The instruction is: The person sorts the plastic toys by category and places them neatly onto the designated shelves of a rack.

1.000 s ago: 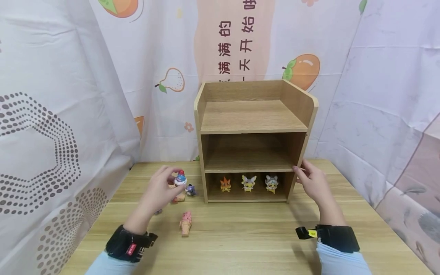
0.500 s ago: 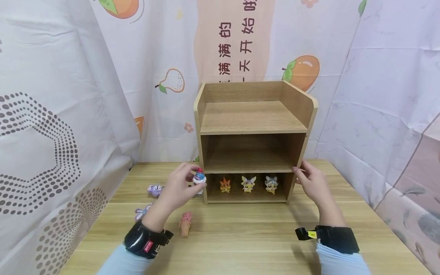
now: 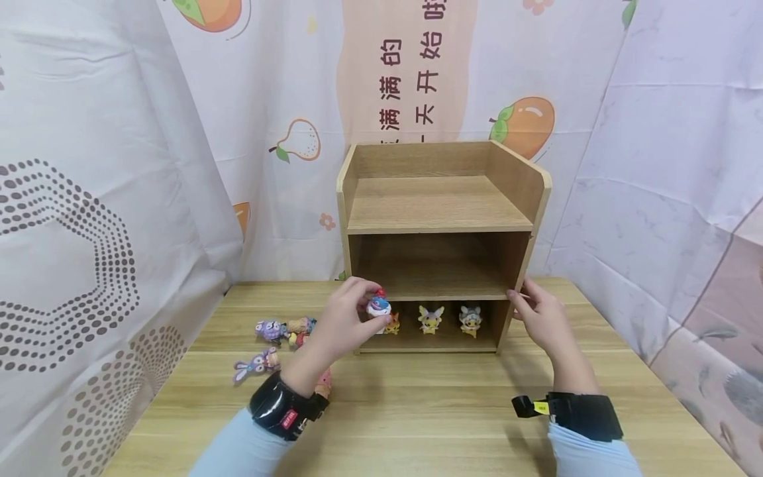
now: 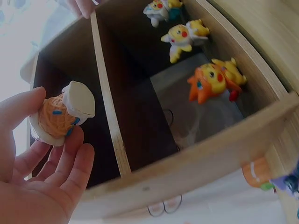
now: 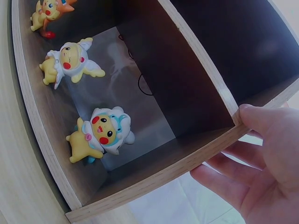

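Note:
A wooden shelf unit (image 3: 438, 205) stands at the back of the table. Its bottom compartment holds an orange figure (image 3: 391, 323), a yellow figure (image 3: 430, 318) and a grey-hooded figure (image 3: 470, 318). My left hand (image 3: 360, 306) pinches a small ice-cream cone figure (image 3: 378, 306) with a white, blue and red top. It holds the figure at the front left of the shelf, level with the middle board. In the left wrist view the cone figure (image 4: 60, 114) sits between thumb and fingers. My right hand (image 3: 530, 306) grips the shelf's right side panel (image 5: 219, 140), thumb on the front edge.
Left of the shelf on the wooden table (image 3: 429, 411) lie a purple figure (image 3: 269, 329), a small colourful figure (image 3: 300, 326) and a purple rabbit figure (image 3: 253, 364). A pink cone figure (image 3: 324, 379) is half hidden behind my left wrist. Printed curtains enclose the table.
My left hand has carried the cone figure rightward from the table's left to the shelf's front, uncovering the loose figures. The right hand has stayed on the side panel.

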The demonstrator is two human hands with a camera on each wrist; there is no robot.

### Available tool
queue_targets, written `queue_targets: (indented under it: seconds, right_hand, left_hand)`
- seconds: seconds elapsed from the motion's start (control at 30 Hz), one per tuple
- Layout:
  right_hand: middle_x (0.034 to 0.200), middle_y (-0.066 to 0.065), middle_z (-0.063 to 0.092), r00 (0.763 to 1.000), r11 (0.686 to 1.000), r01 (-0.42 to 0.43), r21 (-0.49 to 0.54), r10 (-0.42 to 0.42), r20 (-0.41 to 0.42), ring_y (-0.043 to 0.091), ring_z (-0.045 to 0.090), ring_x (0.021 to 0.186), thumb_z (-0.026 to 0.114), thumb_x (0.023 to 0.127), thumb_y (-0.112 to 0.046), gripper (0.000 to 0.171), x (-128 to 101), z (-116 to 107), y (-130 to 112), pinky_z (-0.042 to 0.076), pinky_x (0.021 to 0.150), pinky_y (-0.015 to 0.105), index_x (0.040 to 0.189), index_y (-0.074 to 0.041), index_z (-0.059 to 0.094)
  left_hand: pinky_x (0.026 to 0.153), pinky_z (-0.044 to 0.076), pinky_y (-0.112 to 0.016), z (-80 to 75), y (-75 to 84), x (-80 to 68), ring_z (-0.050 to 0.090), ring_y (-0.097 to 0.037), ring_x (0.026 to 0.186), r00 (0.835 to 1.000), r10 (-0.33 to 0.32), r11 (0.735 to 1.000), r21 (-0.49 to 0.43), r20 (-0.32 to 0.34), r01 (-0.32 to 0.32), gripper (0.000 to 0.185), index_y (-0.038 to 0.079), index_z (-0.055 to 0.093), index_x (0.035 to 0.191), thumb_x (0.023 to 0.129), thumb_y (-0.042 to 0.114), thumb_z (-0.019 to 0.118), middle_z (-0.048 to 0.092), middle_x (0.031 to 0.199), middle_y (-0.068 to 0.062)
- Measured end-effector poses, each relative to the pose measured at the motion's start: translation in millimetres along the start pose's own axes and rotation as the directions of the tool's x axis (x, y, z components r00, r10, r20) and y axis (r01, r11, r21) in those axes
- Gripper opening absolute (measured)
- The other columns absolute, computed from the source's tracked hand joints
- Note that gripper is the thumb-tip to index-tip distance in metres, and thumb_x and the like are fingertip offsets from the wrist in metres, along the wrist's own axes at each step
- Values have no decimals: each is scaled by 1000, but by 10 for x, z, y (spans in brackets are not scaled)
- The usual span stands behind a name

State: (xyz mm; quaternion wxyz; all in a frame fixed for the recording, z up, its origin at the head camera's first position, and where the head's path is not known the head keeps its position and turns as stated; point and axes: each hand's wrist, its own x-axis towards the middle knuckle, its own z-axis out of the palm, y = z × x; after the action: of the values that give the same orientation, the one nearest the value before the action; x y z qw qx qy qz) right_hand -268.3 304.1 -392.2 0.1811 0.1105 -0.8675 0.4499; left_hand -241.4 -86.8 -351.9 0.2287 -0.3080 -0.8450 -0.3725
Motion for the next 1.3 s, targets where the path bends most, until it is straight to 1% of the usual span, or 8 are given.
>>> queue_targets:
  seconds: [0.1,0.23,0.4,0.53,0.6,0.83,1.1,1.3]
  right_hand:
    - [139,34,53,1000,1000,-3,-10,3,-1,46,62,117,51,108,-33,58,-2,3,5,59,79,42,156,-2,38]
    - [139,33,54,1000,1000,-5,-11,5,2,45,62,117,51,108,-32,57,2,11,19,60,79,40,156,-3,38]
    - [142,33,51,1000,1000,-3,8,3,5,45,59,121,51,108,-32,58,7,18,15,59,80,42,156,-3,38]
    - [142,33,51,1000,1000,1,18,-1,2,45,58,122,51,108,-31,57,13,26,12,58,81,45,156,-2,38]
    - [141,33,51,1000,1000,6,19,-6,-1,45,58,122,51,108,-29,57,20,31,18,59,80,43,155,-1,38]
    - [140,33,53,1000,1000,22,12,-22,-9,45,59,121,51,108,-27,55,36,39,31,59,75,24,155,-1,39]
    - [138,32,55,1000,1000,25,5,-25,-18,45,59,121,52,108,-28,53,26,47,38,60,74,27,154,-2,42]
    - [138,33,54,999,1000,23,15,-22,-27,45,59,120,52,108,-27,54,25,42,60,59,78,43,154,0,41]
  left_hand:
    - [76,57,-26,70,53,44,64,-9,90,1000,-19,1000,-16,6,19,43,8,64,119,84,19,86,57,111,1]
    - [76,57,-26,178,116,102,64,-10,91,999,-35,999,-26,4,35,44,9,63,120,84,22,86,57,113,1]
    - [73,57,-27,313,193,199,61,-11,90,1000,-13,999,-41,-8,13,44,9,62,120,85,21,86,56,116,-1]
    - [77,56,-25,402,251,282,60,-11,92,1000,6,999,-46,-14,-6,44,9,61,120,85,21,86,55,116,-2]
    - [78,54,-22,445,271,324,59,-11,93,1000,14,999,-43,-13,-14,44,9,61,120,86,23,85,55,116,-2]
    - [78,52,-19,597,327,464,58,-11,92,999,44,999,-16,-8,-44,43,8,61,120,87,23,84,56,116,-4]
    - [76,51,-16,723,382,612,57,-10,91,1000,27,1000,-9,5,-27,45,9,60,121,87,26,83,54,115,-2]
    - [82,52,-18,829,387,736,60,-13,96,1000,2,1000,23,-15,-1,48,8,59,122,86,28,84,55,115,-4]
